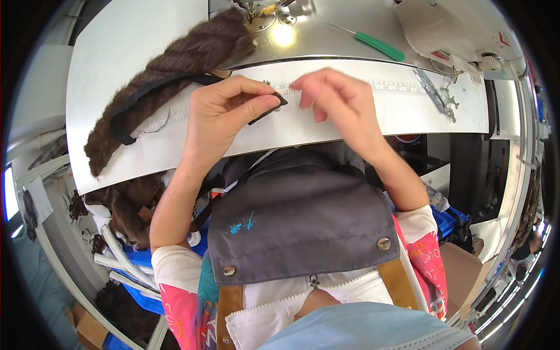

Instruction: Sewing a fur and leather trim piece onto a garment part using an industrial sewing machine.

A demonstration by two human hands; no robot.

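Observation:
My left hand (pixel 224 111) is above the white table edge, thumb and forefinger pinched on a short end of black strap (pixel 282 100). Another bit of that strap shows below the fingertips. Just to the right hangs my right hand (pixel 344 105), blurred, its fingers loosely bent and apart, with nothing visible in them. Dark brown fur (pixel 175 58) stretches across the table on the left. Along it lies a black band (pixel 154 87); whether it joins the pinched strap is hidden behind my left hand.
A green-handled screwdriver (pixel 379 45) rests on the sewing machine's metal bed (pixel 332 41). The white machine body (pixel 449 29) stands at the far right. Metal hardware (pixel 436 93) lies by the printed ruler (pixel 391 87) on the tabletop. More brown fur (pixel 125 210) hangs below the table, left.

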